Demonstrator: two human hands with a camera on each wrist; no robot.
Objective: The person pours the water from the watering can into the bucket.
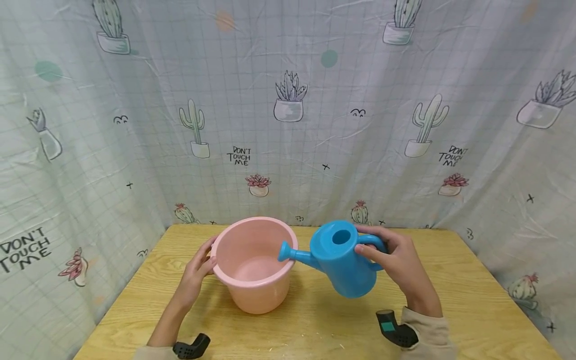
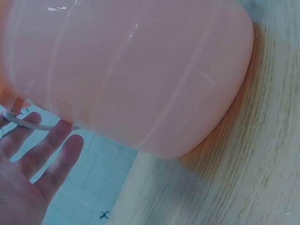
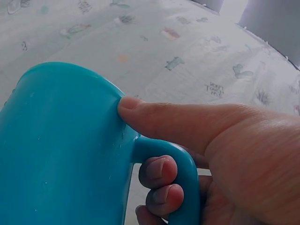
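Note:
A pink plastic bucket [image 1: 265, 295] stands left of centre on the table, its mouth facing up. My left hand [image 1: 195, 272] holds the bucket at its left rim; in the left wrist view the fingers [image 2: 63, 159] lie beside the outer wall and a thin pale bail handle [image 2: 35, 124]. The thumb's exact hold is hidden there. A blue watering can [image 1: 348, 272] tilts leftward, its spout end [image 1: 286, 251] over the bucket's right rim. My right hand [image 1: 398, 255] grips the can's handle [image 3: 185, 173], the thumb pressing against the can's upper edge.
A wooden table [image 1: 450, 290] carries both things. Behind and beside it hangs a pale curtain [image 1: 342, 140] printed with cacti. Small bits or drops [image 1: 340, 346] lie near the front of the table.

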